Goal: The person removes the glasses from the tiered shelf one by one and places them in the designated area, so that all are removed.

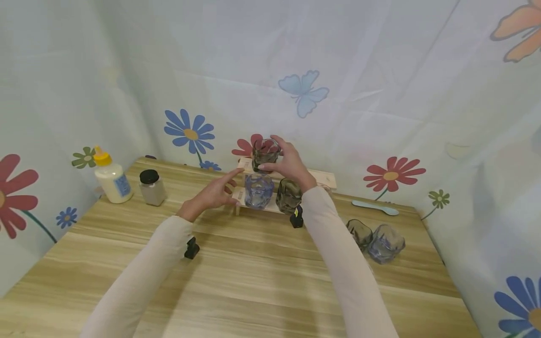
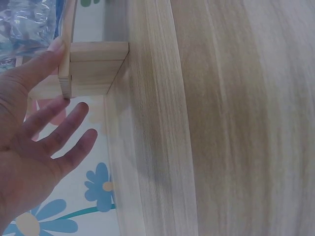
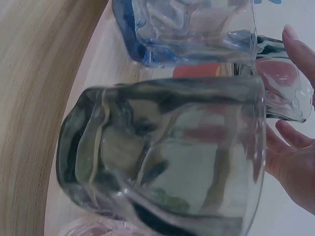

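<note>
- Right hand (image 1: 290, 165) grips grey glass (image 1: 264, 154) above rack (image 1: 325, 178).
- Left hand (image 1: 213, 193) open, fingers straight, touching rack end beside blue glass (image 1: 258, 190).

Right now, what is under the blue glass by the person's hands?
The blue glass stands on the lower step of a small wooden rack, beside a grey glass. The left hand touches the rack's end. The tabletop under the step is hidden.
</note>
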The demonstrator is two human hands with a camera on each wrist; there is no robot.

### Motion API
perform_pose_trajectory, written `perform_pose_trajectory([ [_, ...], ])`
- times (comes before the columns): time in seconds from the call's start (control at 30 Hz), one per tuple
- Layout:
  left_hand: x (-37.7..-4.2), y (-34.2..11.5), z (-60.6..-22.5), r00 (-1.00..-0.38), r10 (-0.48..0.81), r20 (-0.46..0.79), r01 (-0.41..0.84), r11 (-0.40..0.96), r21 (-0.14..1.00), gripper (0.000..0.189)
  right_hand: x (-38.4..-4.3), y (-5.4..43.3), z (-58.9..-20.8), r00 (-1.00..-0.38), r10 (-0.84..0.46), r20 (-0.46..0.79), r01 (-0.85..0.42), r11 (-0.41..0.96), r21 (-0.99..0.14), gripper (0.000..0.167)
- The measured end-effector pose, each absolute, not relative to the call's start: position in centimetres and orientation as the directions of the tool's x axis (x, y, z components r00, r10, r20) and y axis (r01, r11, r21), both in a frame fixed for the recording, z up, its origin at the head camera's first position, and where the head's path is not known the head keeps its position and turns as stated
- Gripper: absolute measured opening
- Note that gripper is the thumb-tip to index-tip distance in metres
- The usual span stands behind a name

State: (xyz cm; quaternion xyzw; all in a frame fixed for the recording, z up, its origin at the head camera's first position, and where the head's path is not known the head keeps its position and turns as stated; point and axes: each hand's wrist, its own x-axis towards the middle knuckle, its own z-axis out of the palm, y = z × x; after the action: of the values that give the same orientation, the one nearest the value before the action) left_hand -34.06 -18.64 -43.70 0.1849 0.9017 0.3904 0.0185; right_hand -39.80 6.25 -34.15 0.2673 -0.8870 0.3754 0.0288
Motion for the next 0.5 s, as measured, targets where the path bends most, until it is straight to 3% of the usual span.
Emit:
perform_pose_trajectory([
  [0.5, -34.0, -18.6, -43.5, -0.933, 0.345, 0.100, 0.309, 0.628, 0.714, 0.100, -40.5, 5.0, -34.3, -0.851, -0.470, 0.233, -0.502, 0.600, -0.624, 0.094],
])
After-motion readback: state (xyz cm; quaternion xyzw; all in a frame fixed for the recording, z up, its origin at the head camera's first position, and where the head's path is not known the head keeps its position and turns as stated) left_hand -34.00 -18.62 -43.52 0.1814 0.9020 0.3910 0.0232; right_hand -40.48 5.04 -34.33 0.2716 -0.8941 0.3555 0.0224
